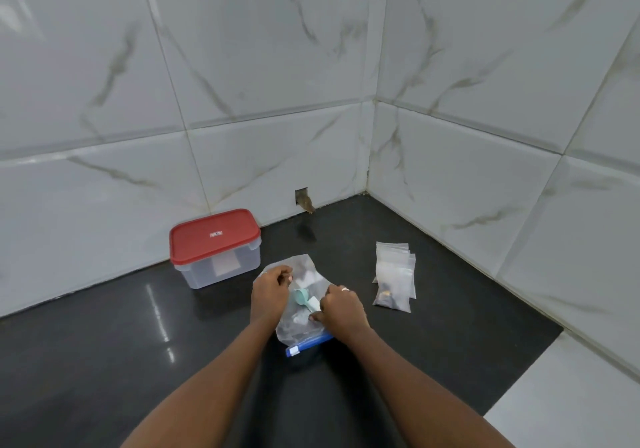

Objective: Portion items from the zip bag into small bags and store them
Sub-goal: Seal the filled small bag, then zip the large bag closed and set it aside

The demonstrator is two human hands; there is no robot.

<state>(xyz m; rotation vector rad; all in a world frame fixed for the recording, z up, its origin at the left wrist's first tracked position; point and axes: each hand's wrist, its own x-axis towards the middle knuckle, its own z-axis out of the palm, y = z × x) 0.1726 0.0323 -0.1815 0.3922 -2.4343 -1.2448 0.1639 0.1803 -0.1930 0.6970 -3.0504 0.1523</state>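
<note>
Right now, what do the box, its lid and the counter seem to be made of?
Box: probably clear plastic; you see through its walls. Lid: red, opaque, likely plastic, with moulded side clips. Counter: dark polished stone or similar; it reflects light sharply.

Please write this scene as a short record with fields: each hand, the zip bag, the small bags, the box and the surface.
left hand: grip closed on the far part of the zip bag
right hand: grip closed on the near part of the zip bag; ring on one finger
zip bag: lies flat, blue zipper toward the person, teal scoop inside
small bags: pile to the right, untouched
box: clear, red lid on, at the left by the wall
surface: dark glossy counter
</note>
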